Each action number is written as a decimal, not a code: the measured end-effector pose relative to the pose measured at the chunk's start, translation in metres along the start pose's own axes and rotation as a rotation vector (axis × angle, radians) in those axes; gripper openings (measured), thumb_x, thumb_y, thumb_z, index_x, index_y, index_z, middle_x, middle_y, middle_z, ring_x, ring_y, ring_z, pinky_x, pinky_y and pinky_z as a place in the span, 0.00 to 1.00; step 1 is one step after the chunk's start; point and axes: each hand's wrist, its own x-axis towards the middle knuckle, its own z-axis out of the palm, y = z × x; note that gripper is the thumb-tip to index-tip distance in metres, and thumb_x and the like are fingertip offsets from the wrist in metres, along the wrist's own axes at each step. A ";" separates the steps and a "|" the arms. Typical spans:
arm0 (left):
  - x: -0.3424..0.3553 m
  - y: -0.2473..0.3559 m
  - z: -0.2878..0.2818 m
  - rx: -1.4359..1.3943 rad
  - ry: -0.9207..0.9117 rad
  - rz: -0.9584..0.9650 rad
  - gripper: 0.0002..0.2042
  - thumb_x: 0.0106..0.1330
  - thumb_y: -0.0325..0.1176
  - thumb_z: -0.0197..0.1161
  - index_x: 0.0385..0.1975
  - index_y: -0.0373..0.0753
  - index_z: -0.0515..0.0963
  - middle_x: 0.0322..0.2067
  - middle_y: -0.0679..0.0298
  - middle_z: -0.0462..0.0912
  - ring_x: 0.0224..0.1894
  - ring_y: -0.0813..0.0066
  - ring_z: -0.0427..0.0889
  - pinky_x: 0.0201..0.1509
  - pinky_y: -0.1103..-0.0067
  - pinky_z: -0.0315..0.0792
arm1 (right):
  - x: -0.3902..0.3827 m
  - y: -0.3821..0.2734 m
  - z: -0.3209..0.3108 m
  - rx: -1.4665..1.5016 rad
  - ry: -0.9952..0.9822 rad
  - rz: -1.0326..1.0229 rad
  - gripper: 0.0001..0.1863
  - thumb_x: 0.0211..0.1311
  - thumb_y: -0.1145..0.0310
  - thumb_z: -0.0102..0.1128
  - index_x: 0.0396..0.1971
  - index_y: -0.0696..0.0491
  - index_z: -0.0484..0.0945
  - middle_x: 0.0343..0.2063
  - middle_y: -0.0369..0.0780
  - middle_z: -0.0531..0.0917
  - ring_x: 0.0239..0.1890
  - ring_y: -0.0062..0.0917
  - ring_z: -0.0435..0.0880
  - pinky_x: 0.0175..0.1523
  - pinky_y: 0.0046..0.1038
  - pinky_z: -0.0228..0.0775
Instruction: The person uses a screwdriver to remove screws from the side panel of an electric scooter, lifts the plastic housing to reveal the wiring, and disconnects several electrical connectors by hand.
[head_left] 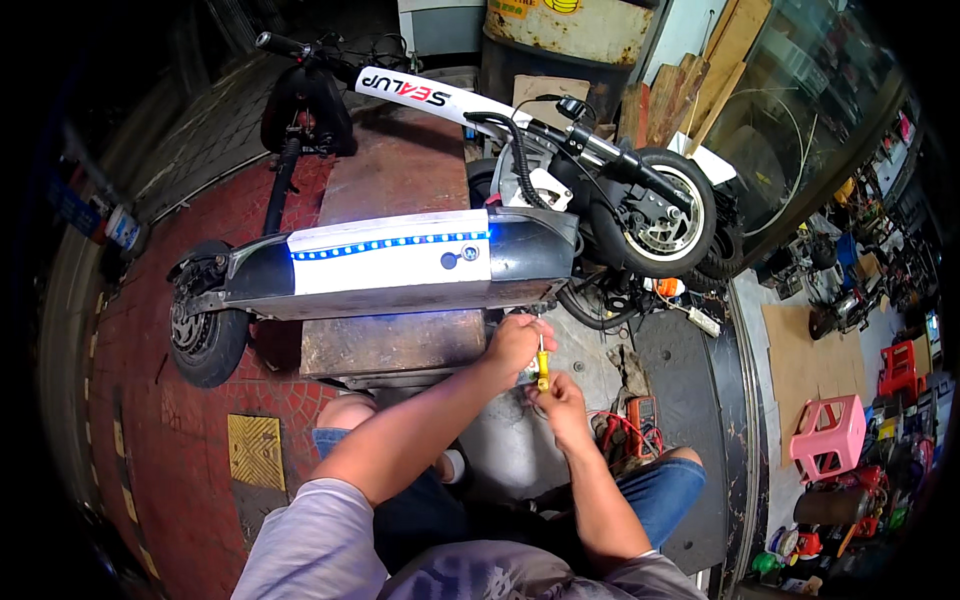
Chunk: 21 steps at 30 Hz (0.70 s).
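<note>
A white and black electric scooter [390, 275] lies across a wooden board in front of me, a lit blue LED strip [390, 243] along its deck side. Just below the deck's right end, my left hand [515, 345] has its fingers bent together beside the metal shaft of a yellow-handled screwdriver [543, 368]. What those fingers pinch is too small to make out. My right hand [562, 408] is closer to me, its fingers closed at the lower end of the screwdriver's handle. The shaft points away from me, toward the scooter.
The wooden board [390, 350] supports the deck. A red multimeter [642, 413] with leads lies by my right knee. The scooter's front wheel [655, 215] stands at the right, near a white power strip [703, 321]. A pink stool [828, 438] and cluttered tools fill the far right.
</note>
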 end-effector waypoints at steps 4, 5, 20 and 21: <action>0.005 0.000 -0.002 0.019 -0.043 0.006 0.13 0.76 0.39 0.52 0.43 0.38 0.80 0.38 0.59 0.87 0.39 0.74 0.82 0.45 0.73 0.73 | -0.007 0.013 0.001 1.226 -0.500 0.368 0.28 0.68 0.47 0.51 0.49 0.57 0.80 0.43 0.46 0.86 0.42 0.41 0.84 0.52 0.44 0.74; 0.008 -0.001 -0.005 0.025 -0.040 0.006 0.13 0.77 0.39 0.52 0.43 0.38 0.80 0.38 0.59 0.87 0.39 0.74 0.81 0.45 0.73 0.74 | -0.004 0.006 0.012 1.201 -0.522 0.351 0.27 0.68 0.47 0.51 0.50 0.57 0.80 0.43 0.47 0.86 0.42 0.40 0.84 0.52 0.43 0.74; -0.009 0.005 0.008 0.659 -0.056 0.063 0.24 0.58 0.49 0.78 0.22 0.31 0.80 0.15 0.61 0.77 0.18 0.74 0.76 0.20 0.71 0.70 | 0.014 0.047 0.012 -0.236 0.395 -0.298 0.07 0.69 0.70 0.57 0.42 0.56 0.77 0.33 0.42 0.82 0.37 0.36 0.82 0.42 0.38 0.73; -0.009 0.003 0.006 0.566 -0.078 0.010 0.23 0.59 0.47 0.78 0.23 0.30 0.80 0.16 0.61 0.78 0.17 0.74 0.76 0.18 0.73 0.70 | 0.016 0.047 0.015 0.025 0.343 -0.146 0.08 0.73 0.67 0.55 0.43 0.55 0.78 0.33 0.41 0.83 0.36 0.33 0.83 0.42 0.36 0.74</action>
